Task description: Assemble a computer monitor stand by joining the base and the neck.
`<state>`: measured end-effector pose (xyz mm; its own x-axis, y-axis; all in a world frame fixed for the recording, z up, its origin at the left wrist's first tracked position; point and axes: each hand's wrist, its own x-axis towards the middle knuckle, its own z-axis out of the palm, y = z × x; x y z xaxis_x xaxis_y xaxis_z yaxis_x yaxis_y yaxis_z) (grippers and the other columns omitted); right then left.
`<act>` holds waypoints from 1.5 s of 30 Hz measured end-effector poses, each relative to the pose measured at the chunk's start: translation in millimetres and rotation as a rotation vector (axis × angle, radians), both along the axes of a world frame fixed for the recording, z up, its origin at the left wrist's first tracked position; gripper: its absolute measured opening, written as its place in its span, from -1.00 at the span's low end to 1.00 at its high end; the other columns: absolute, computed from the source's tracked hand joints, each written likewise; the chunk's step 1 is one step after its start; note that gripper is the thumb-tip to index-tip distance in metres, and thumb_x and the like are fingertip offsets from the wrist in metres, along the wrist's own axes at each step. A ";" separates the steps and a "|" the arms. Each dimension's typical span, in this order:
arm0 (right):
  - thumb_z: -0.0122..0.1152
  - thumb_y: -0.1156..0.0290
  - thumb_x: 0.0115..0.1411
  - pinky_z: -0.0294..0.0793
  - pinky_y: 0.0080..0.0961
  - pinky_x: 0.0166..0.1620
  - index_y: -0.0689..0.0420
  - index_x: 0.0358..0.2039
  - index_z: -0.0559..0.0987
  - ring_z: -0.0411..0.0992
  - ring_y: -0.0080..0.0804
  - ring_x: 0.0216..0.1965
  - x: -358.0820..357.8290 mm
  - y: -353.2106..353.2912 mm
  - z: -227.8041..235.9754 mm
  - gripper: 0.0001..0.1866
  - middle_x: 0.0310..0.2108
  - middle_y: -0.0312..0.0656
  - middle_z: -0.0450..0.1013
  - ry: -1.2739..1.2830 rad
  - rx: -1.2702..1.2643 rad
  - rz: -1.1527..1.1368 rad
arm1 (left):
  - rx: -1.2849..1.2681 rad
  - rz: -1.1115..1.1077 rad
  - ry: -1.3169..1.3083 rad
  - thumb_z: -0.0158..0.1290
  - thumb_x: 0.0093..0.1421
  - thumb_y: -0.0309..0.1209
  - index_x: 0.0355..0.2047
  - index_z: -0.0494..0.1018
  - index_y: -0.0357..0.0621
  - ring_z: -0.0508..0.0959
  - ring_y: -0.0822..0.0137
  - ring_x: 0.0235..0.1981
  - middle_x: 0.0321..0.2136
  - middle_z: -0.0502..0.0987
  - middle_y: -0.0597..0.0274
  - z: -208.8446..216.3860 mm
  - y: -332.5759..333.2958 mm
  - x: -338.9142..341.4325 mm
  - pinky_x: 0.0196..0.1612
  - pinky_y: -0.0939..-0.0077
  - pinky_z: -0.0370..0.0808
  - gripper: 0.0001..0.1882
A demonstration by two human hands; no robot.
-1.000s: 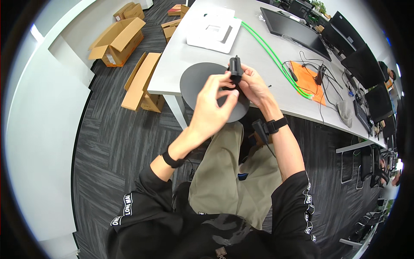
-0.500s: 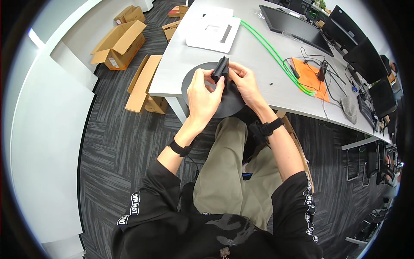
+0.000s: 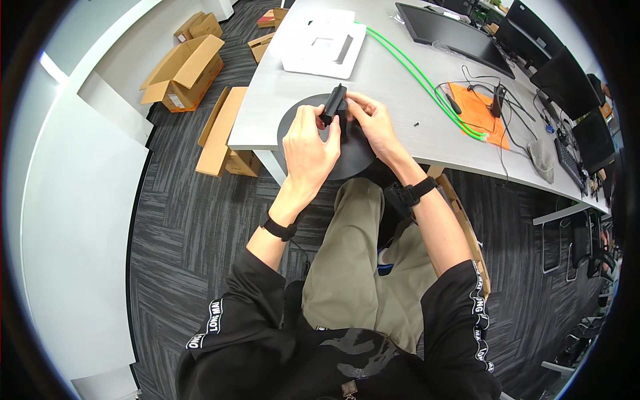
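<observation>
Pale grey table point(image 3: 393, 93) spreading above dark carpet point(image 3: 180, 267), black part point(image 3: 335, 102) hovering over a dark round disc point(image 3: 353, 157) at the table's near edge, left hand point(image 3: 310, 148) pinching the part, right hand point(image 3: 375, 128) gripping its right side

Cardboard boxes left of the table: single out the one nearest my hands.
The cardboard box right beside the table's near left corner; the other boxes sit farther back, farther from your left hand.
</observation>
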<state>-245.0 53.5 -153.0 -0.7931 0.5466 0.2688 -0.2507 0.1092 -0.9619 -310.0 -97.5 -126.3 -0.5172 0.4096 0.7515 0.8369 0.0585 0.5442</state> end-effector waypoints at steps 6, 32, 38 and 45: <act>0.02 0.17 0.42 0.35 -0.57 -0.05 0.23 0.10 0.52 0.41 -0.60 -0.12 -0.8 2.5 16.3 -0.57 -0.08 -0.26 0.54 0.071 -0.159 0.151 | -0.002 0.008 -0.048 0.26 0.07 -0.53 -0.24 0.45 -0.35 0.53 0.31 -0.52 -0.53 0.47 0.14 1.1 0.7 2.5 -0.40 0.42 0.47 -0.72; 0.04 0.12 0.40 0.39 -0.44 0.10 0.20 0.07 0.53 0.45 -0.50 -0.06 -7.9 8.0 18.0 -0.57 -0.14 -0.25 0.55 0.056 -0.348 0.354 | 0.039 -0.049 -0.080 0.25 0.11 -0.46 -0.22 0.44 -0.35 0.52 0.21 -0.50 -0.46 0.49 0.09 -0.8 -3.3 -0.5 -0.41 0.36 0.47 -0.71; 0.00 0.19 0.42 0.37 -0.46 0.13 0.22 0.05 0.52 0.43 -0.50 -0.03 -9.2 11.5 12.2 -0.61 -0.07 -0.24 0.51 0.106 -0.466 0.320 | 0.026 -0.129 -0.171 0.26 0.13 -0.43 -0.18 0.45 -0.33 0.53 0.25 -0.47 -0.39 0.51 0.12 1.6 -8.0 -4.0 -0.43 0.41 0.49 -0.68; 0.03 0.37 0.40 0.40 -0.55 0.03 0.23 0.01 0.54 0.42 -0.60 -0.16 -12.8 18.5 0.1 -0.72 -0.10 -0.27 0.52 0.094 -0.474 0.321 | -0.012 -0.129 -0.191 0.25 0.14 -0.48 -0.13 0.46 -0.35 0.60 0.34 -0.39 -0.36 0.57 0.07 2.4 -5.3 -3.9 -0.39 0.50 0.55 -0.67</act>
